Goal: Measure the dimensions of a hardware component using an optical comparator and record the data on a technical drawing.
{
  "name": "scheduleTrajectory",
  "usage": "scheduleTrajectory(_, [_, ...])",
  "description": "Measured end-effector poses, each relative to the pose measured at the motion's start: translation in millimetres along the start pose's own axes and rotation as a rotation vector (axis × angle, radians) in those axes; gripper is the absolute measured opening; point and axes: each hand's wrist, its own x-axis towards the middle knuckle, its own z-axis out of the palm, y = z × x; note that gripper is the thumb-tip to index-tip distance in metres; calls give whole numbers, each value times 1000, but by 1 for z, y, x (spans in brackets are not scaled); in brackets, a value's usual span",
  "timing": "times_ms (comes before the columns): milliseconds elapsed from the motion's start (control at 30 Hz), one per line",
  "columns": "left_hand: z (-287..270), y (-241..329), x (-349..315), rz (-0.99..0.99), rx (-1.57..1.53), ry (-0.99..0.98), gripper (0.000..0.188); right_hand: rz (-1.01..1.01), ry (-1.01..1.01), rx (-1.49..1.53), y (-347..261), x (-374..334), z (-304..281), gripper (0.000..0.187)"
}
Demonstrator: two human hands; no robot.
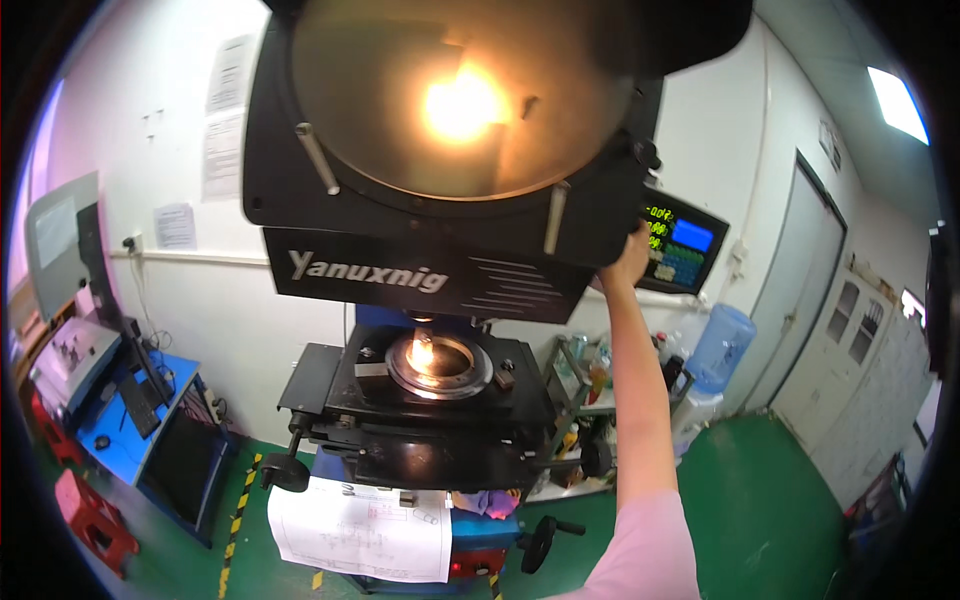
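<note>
My right hand is stretched far forward at the right edge of the black optical profile projector. It overlaps the left side of the digital readout, which has green digits and a blue screen. Its fingers are small and partly hidden, so whether they press or grip anything does not show. Above, the projector's round screen glows with a bright spot and a small dark shadow. Below the housing, light falls on the round glass stage of the black worktable. My left hand is out of view.
Handwheels stick out from the stage, and a crank wheel sits lower right. A drawing sheet hangs in front. At left stand a blue desk and a red stool; at right, a shelf and a water dispenser bottle.
</note>
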Motion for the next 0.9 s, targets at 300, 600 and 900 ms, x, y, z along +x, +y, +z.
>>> scheduleTrajectory(300, [-50, -46, 31, 344, 154, -213, 37, -38, -26, -129, 6, -13, 0, 72])
scheduleTrajectory(600, [-70, -74, 54, 417, 80, -307, 40, -69, 10, -66, 6, -21, 10, 65])
scheduleTrajectory(900, [-69, -67, 56, 421, 85, -257, 38, -97, 42, -93, 9, -25, 7, 64])
